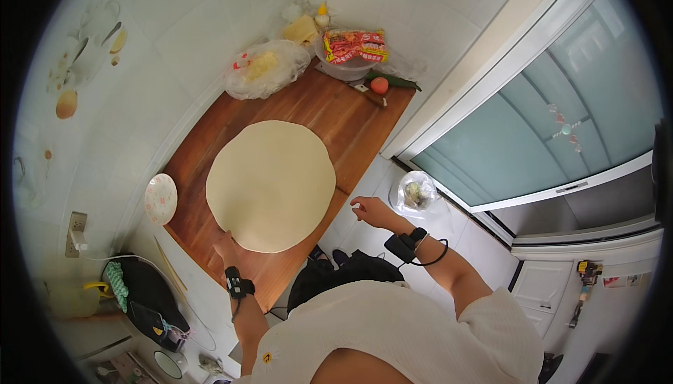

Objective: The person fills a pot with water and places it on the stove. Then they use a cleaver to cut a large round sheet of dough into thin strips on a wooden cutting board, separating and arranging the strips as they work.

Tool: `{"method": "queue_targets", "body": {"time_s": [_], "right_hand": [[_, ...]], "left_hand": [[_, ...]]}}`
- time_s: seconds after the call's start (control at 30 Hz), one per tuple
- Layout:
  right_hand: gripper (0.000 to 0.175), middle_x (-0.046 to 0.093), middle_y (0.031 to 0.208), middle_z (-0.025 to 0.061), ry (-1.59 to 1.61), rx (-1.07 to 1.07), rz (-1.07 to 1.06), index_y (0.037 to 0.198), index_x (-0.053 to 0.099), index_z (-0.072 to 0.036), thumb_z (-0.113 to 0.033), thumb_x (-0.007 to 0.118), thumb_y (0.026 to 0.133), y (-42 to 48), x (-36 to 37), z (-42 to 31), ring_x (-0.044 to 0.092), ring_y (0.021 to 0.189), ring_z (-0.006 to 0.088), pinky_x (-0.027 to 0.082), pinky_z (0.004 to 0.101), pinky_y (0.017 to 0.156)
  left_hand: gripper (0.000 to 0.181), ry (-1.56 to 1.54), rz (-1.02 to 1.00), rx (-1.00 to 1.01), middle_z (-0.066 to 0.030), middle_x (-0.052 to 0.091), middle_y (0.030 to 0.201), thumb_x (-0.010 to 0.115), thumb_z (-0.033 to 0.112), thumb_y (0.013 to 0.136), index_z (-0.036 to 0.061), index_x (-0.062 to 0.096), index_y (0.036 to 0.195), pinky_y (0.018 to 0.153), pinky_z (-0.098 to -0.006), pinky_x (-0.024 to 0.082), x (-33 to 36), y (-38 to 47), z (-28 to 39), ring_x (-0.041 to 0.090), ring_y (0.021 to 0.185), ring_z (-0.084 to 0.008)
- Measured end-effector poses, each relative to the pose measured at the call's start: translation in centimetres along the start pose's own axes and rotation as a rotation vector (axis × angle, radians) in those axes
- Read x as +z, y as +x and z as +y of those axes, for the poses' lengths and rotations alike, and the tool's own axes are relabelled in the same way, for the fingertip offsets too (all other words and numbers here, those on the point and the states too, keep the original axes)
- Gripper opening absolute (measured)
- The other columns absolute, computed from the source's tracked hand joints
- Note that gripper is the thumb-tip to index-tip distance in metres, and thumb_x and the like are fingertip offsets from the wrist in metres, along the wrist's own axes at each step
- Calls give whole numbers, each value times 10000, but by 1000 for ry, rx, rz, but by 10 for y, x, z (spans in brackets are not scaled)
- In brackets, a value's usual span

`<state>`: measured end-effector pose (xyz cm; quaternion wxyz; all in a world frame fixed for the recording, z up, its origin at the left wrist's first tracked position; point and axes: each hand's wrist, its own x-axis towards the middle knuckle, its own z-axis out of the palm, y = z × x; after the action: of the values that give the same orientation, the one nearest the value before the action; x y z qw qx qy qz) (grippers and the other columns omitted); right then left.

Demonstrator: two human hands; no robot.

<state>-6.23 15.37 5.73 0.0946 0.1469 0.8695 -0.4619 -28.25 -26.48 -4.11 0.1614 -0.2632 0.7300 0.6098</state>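
Observation:
A large round sheet of rolled dough (271,187) lies flat on a wooden board (363,126). My left hand (226,247) is at the sheet's lower left edge, fingertips near or touching the rim; whether it pinches the dough is hard to see. To the right of the board, my right hand (373,211) hangs in the air with fingers curled and apart, holding nothing. A black device is strapped to each wrist.
A patterned plate (161,199) sits at the board's left edge. Along the back are a plastic bag (265,68), a bowl (344,71) with a red packet, a tomato (379,85) and a knife (373,96). A lined bin (417,192) stands on the floor.

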Motion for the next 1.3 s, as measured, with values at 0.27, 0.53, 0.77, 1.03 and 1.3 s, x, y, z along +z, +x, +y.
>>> {"method": "queue_targets", "body": {"time_s": [0.27,0.53,0.77,1.03,1.3], "right_hand": [[212,685,787,141,-28,-68,-45,1009,615,-26,-194,540,903,33,12,-19,675,726,299,523,391,682],[267,680,774,115,-88,-76,-131,1076,610,-15,-233,539,939,48,11,-24,676,720,219,525,330,681],[246,655,790,185,-158,-149,-146,924,643,-18,-240,540,901,82,-24,13,655,752,320,517,392,674],[169,622,861,174,-832,-415,347,808,643,-36,-169,538,813,240,-136,133,588,840,349,479,462,739],[216,638,939,190,-1112,-321,274,915,612,12,-130,588,754,324,-197,122,580,942,364,448,451,828]], "left_hand": [[171,-33,15,69,-41,583,579,721,116,810,8,637,707,418,-263,387,3,9,-19,522,458,-137],[106,-156,55,-8,-62,656,726,700,62,831,-33,672,869,441,-248,437,8,-7,-20,592,539,-142],[113,-290,161,50,-65,647,707,691,79,843,-33,694,860,487,-262,484,12,-22,-21,589,559,-135],[102,-172,93,-144,-61,659,760,682,55,828,-22,689,894,534,-254,503,24,-71,-35,607,621,-134],[225,-672,208,-167,-140,670,1010,621,55,885,-72,616,1070,767,-356,554,92,-154,-55,668,899,-260]]}}
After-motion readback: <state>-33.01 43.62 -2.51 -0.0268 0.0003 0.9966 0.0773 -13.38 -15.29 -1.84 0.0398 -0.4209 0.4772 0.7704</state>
